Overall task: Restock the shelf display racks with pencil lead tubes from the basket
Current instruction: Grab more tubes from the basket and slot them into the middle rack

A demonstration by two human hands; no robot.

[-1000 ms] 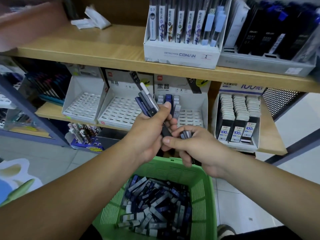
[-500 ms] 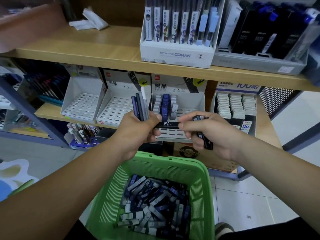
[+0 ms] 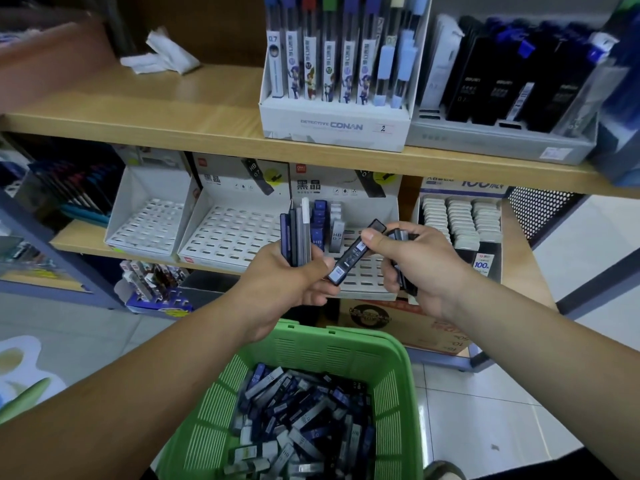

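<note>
My left hand (image 3: 287,282) grips a bunch of upright pencil lead tubes (image 3: 296,233), dark blue, grey and one white-capped. My right hand (image 3: 419,268) pinches a black lead tube (image 3: 355,254) between thumb and fingers, tilted, its lower end near my left hand; more dark tubes sit in that palm. Below, the green basket (image 3: 398,393) holds several loose lead tubes (image 3: 304,420). Behind my hands stands a white slotted display rack (image 3: 367,271) with a few blue and grey tubes (image 3: 320,220) in its back rows.
Two more white slotted racks (image 3: 235,237), (image 3: 149,220) stand to the left on the lower wooden shelf. A rack of white-capped items (image 3: 460,220) is to the right. The upper shelf carries a Conan lead box (image 3: 336,123) and a grey tray of dark packs (image 3: 502,140).
Both hands rose from above the basket to rack height. My right hand drew a black tube away from the left hand's bunch and now holds it out tilted.
</note>
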